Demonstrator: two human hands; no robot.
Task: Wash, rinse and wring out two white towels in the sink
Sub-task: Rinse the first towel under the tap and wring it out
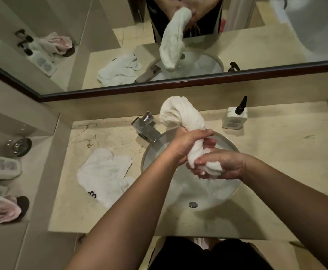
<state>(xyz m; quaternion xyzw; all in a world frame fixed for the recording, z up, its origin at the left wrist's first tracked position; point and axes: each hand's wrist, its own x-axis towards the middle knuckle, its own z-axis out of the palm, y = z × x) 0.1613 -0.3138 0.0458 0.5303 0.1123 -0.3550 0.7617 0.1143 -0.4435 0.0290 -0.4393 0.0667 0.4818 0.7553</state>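
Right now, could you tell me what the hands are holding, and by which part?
Both grip one twisted white towel above the sink: left hand round its middle, right hand round its near end.

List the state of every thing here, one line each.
Held towel: twisted, gripped over the sink.
Left hand: gripping it.
Right hand: gripping it.
Second towel: lying crumpled on the counter.
Tap: no water seen.
Bottle: upright.
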